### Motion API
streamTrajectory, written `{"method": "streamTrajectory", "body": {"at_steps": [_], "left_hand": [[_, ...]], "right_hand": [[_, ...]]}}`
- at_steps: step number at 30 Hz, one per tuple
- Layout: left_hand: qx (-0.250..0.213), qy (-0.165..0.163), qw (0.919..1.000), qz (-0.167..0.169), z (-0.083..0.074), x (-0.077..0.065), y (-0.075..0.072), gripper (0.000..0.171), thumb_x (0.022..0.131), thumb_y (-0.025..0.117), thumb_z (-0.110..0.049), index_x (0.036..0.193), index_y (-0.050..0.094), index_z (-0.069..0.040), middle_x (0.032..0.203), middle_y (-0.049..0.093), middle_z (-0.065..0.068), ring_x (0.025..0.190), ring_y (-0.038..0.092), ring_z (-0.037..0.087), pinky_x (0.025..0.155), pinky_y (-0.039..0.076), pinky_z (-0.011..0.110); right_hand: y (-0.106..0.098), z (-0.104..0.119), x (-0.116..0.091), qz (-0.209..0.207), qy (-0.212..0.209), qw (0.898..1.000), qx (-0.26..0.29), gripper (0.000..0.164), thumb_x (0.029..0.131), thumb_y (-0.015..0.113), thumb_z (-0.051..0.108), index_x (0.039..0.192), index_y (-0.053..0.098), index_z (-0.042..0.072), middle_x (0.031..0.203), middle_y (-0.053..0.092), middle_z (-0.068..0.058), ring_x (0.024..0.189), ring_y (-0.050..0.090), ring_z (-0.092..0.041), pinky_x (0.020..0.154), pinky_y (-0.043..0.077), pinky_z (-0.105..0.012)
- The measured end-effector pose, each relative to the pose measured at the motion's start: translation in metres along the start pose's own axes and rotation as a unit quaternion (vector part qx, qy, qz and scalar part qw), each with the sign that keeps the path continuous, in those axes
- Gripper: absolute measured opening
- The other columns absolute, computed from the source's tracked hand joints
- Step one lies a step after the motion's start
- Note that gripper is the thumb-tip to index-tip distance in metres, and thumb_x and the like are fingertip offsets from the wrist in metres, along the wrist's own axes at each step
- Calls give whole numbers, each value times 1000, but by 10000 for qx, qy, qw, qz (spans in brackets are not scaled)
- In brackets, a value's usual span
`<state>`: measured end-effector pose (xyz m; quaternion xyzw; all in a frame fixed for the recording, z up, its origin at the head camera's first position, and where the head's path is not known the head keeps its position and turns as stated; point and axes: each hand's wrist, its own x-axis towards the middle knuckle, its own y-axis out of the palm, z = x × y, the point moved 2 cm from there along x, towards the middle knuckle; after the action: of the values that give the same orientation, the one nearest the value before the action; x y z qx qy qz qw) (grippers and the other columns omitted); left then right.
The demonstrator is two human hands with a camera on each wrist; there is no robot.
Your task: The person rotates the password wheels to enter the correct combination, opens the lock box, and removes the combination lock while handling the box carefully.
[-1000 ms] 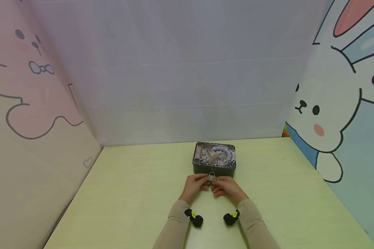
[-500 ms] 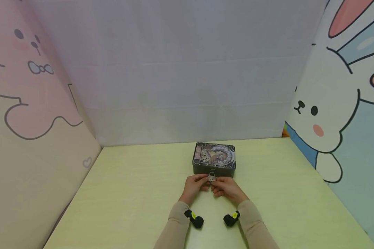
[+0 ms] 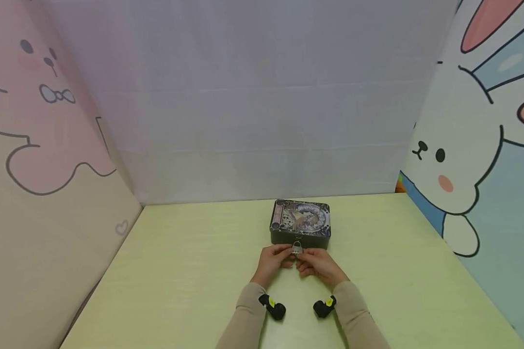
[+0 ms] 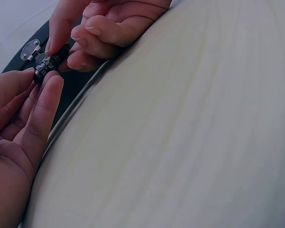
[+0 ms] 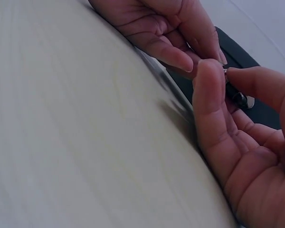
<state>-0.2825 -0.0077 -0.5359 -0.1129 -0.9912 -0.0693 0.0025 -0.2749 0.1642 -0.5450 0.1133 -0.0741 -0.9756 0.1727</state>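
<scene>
A small combination padlock [image 3: 297, 248] with a metal shackle hangs at the front clasp of a dark, patterned tin box [image 3: 300, 223]. In the left wrist view the padlock's number dials [image 4: 48, 64] show between the fingers of both hands. My left hand [image 3: 270, 261] pinches the padlock's left end between thumb and fingers. From the other side my right hand [image 3: 319, 264] pinches it too, thumb and index finger at the dials. The right wrist view shows only a dark bit of the padlock [image 5: 233, 92], the rest hidden behind fingers.
The box stands on a pale yellow-green table [image 3: 192, 271], near a white back curtain [image 3: 262, 121]. Cartoon-printed panels rise at left and right. Each wrist carries a small black camera [image 3: 276, 310].
Both hands stay at the padlock with hardly any visible movement. The box has not moved.
</scene>
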Motion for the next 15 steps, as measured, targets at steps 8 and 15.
{"method": "streamTrajectory", "body": {"at_steps": [8, 15], "left_hand": [[64, -65, 9999, -74, 21, 12, -3, 25, 97, 62, -1, 116, 65, 15, 103, 71, 22, 81, 71, 17, 67, 62, 29], [62, -49, 9999, -91, 22, 12, -3, 25, 96, 64, -2, 115, 66, 15, 101, 71, 22, 79, 71, 16, 67, 62, 28]], "right_hand": [[0, 2, 1, -4, 40, 10000, -31, 18, 102, 54, 9, 93, 63, -4, 79, 64, -6, 62, 62, -9, 57, 58, -22], [1, 2, 0, -28, 55, 10000, -27, 17, 102, 54, 8, 92, 63, -3, 79, 65, -6, 62, 62, -9, 58, 58, -22]]}}
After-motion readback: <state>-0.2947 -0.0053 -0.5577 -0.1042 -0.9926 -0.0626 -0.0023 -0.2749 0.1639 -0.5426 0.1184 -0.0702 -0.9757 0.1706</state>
